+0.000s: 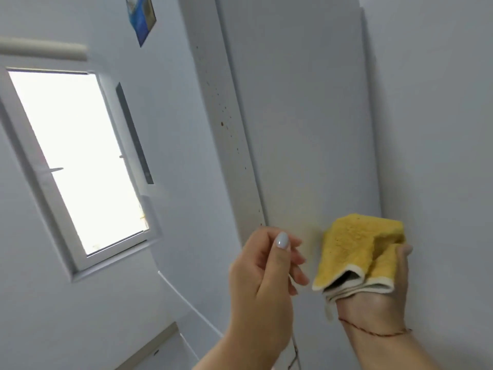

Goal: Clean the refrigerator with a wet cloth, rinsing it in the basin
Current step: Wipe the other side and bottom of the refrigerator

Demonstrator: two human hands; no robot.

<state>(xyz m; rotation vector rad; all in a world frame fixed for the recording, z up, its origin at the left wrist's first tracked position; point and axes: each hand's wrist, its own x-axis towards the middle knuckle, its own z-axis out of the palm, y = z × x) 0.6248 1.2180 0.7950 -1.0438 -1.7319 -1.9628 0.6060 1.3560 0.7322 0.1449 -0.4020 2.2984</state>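
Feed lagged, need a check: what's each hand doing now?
Left hand: loosely curled, holding nothing.
Right hand: holding the cloth.

The tall white refrigerator [298, 108] fills the centre and upper right of the frame, its side panel running from the top edge down toward the lower middle. Small reddish-brown specks [222, 123] dot the narrow strip along its left edge, thickest around mid-height. Low on the panel, right of centre, a folded yellow cloth [357, 247] lies against the surface.
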